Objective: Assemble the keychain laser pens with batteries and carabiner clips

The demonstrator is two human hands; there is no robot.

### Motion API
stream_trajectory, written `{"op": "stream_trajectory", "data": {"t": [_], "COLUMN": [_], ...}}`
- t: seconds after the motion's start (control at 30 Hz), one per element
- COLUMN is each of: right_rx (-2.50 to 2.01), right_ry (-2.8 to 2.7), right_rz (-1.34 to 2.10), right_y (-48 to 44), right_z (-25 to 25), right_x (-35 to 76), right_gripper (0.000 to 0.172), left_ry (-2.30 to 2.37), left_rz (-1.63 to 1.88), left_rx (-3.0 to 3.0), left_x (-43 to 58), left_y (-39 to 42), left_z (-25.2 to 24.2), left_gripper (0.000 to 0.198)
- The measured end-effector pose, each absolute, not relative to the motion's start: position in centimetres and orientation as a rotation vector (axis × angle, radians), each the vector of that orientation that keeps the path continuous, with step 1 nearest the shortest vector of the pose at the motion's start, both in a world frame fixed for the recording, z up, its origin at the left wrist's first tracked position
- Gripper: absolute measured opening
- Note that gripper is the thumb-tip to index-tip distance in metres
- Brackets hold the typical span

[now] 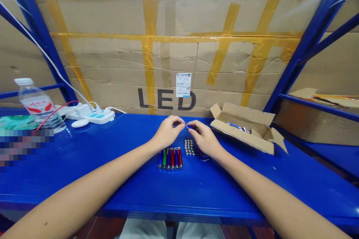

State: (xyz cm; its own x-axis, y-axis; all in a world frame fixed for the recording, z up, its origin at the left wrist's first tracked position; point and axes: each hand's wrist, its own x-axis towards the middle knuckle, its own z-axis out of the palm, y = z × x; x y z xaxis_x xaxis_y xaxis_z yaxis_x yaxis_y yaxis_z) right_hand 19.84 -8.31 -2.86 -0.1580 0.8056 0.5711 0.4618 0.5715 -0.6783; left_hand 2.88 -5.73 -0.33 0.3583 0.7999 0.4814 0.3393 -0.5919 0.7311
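Observation:
My left hand (pixel 167 132) and my right hand (pixel 204 138) meet above the blue shelf (pixel 112 179), fingers pinched together on a small metallic item (pixel 187 126) between them that is too small to name. Just below the hands lies a row of several small coloured cylinders (pixel 170 158), blue, green and red. Beside them sits a tight cluster of several small silver button-like pieces (pixel 189 147). A small blue part (pixel 203 157) lies under my right wrist.
An open cardboard box (pixel 246 127) with blue items inside stands right of my hands. At the left are a water bottle (pixel 37 104), a white power strip (pixel 97 115) with cables, and a white oval object (pixel 80 123). A large taped cardboard sheet marked LED (pixel 168 56) backs the shelf.

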Motion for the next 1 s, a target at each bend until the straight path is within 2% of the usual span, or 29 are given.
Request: {"op": "stream_trajectory", "data": {"t": [0.37, 0.53, 0.73, 0.83, 0.93, 1.0], "right_rx": [-0.949, -0.882, -0.943, -0.985, -0.977, -0.948], "right_ry": [-1.947, -2.021, -2.083, -2.023, -1.967, -1.962], "right_rz": [-0.103, -0.036, 0.056, 0.127, 0.141, 0.141], "right_y": [-9.1, -9.5, -9.4, -9.5, -9.5, -9.6], "right_z": [-2.6, -2.3, -2.1, -2.0, -2.0, -1.8], "right_x": [20.6, 20.4, 20.4, 20.5, 20.7, 20.8], "right_gripper": [0.008, 0.012, 0.024, 0.009, 0.013, 0.009], "left_ry": [0.902, 0.822, 0.733, 0.745, 0.761, 0.755], "left_rz": [0.995, 1.051, 1.085, 1.084, 1.075, 1.068], "left_rx": [1.678, 1.749, 1.996, 2.084, 2.105, 2.102], "left_x": [3.7, 3.4, 2.9, 2.8, 2.8, 2.8], "left_y": [-6.7, -6.3, -6.6, -6.9, -7.0, -7.0], "left_z": [-0.3, -0.5, -0.4, -0.1, 0.0, 0.0], "left_gripper": [0.010, 0.009, 0.010, 0.010, 0.010, 0.011]}}
